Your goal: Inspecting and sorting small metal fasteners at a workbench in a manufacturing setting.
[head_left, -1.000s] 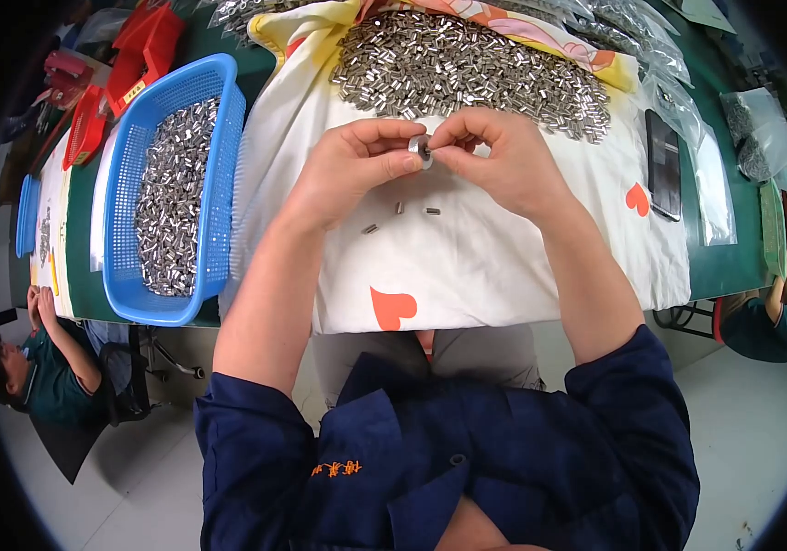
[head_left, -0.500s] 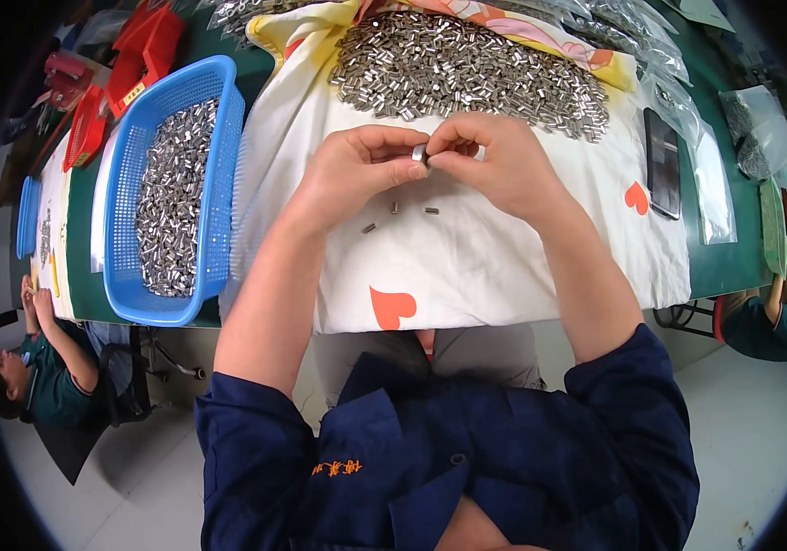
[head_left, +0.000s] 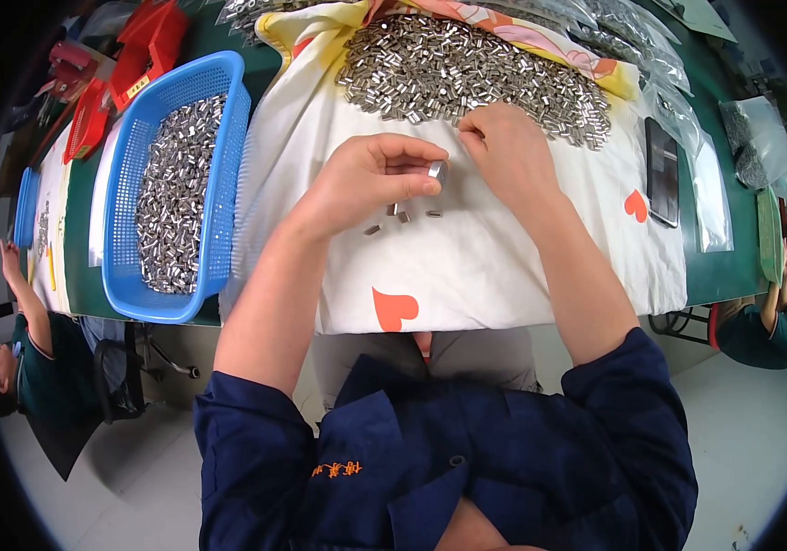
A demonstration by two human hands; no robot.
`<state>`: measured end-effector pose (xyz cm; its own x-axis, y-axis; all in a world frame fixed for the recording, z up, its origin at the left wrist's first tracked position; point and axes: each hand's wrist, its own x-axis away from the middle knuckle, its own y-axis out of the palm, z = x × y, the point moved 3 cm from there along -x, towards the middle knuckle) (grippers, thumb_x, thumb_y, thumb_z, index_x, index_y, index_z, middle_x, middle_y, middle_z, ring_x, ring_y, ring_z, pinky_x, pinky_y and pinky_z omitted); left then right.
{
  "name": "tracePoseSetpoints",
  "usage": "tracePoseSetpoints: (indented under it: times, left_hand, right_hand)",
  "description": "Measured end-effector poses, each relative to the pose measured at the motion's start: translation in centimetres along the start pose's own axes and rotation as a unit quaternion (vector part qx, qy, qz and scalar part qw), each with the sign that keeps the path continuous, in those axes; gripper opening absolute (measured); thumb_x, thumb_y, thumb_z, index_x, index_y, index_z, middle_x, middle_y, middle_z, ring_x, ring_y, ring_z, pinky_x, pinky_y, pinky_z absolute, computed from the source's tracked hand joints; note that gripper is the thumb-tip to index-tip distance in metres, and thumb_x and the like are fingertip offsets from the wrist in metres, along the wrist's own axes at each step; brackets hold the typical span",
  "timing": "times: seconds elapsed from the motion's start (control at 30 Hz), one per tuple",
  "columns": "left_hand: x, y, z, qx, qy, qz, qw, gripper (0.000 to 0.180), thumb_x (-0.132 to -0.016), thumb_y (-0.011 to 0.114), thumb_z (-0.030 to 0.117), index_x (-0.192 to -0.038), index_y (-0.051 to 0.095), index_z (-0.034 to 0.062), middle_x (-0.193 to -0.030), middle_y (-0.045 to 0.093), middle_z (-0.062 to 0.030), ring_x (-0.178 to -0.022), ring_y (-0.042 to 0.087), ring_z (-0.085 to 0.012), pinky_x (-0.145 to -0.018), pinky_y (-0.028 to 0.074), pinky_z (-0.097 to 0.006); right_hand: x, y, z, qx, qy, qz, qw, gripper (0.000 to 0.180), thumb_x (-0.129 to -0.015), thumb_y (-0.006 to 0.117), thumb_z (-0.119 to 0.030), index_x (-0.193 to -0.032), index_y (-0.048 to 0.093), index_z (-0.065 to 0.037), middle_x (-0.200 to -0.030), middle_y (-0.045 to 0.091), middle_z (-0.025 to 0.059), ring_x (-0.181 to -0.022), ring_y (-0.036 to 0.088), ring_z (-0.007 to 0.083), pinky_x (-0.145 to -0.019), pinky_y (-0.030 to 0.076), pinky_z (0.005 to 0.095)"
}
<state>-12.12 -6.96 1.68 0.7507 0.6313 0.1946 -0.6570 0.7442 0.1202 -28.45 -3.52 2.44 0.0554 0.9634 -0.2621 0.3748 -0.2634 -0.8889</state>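
My left hand [head_left: 370,179] pinches a small silver metal tube [head_left: 436,172] between thumb and fingers above the white cloth [head_left: 467,266]. My right hand [head_left: 508,151] has its fingertips down at the near edge of a big pile of small metal tubes [head_left: 467,78], fingers curled; what it holds is hidden. A few loose metal pieces [head_left: 402,218] lie on the cloth just below my left hand.
A blue plastic basket [head_left: 127,266] filled with metal tubes stands to the left. A dark phone [head_left: 662,170] and clear bags lie at right. Red boxes [head_left: 141,46] sit at far left. Other people sit at both sides.
My hands have come apart: the right hand moved up to the pile's edge, while the left hand keeps a tube.
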Motion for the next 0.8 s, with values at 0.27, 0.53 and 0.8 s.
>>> tracePoseSetpoints:
  times: [0.27,0.53,0.8]
  left_hand:
    - [-0.3,-0.5,0.0,0.047,0.008,0.051,0.998,0.028,-0.073,0.062,0.001,-0.101,0.058,-0.0001,-0.087,0.061,-0.004,-0.079,0.057,-0.009,-0.072,0.046,-0.021]
    - [-0.3,-0.9,0.0,0.084,0.028,0.037,0.995,0.03,-0.076,0.058,-0.002,-0.105,0.054,-0.0018,-0.093,0.06,-0.0072,-0.083,0.057,-0.0122,-0.077,0.047,-0.024]
    - [-0.5,-1.0,-0.4,0.093,0.048,0.041,0.994,0.031,-0.073,0.063,0.001,-0.103,0.056,-0.0023,-0.089,0.061,-0.0072,-0.08,0.058,-0.0115,-0.074,0.047,-0.022]
  right_hand:
    - [0.5,-0.8,-0.4,-0.066,-0.018,0.022,0.997,0.009,-0.071,0.055,-0.007,-0.077,0.061,-0.004,-0.078,0.059,0.0104,-0.075,0.056,0.0257,-0.068,0.044,0.0349]
    - [0.8,-1.6,-2.2,-0.43,0.018,-0.087,0.898,0.008,-0.072,0.054,-0.001,-0.08,0.058,-0.002,-0.078,0.057,0.0004,-0.072,0.052,0.009,-0.067,0.043,0.0229]
    - [1.4,-1.9,-3.6,-0.227,-0.104,0.045,0.967,0.011,-0.068,0.059,-0.005,-0.078,0.055,-0.003,-0.074,0.057,0.0069,-0.064,0.057,0.016,-0.06,0.046,0.0268]
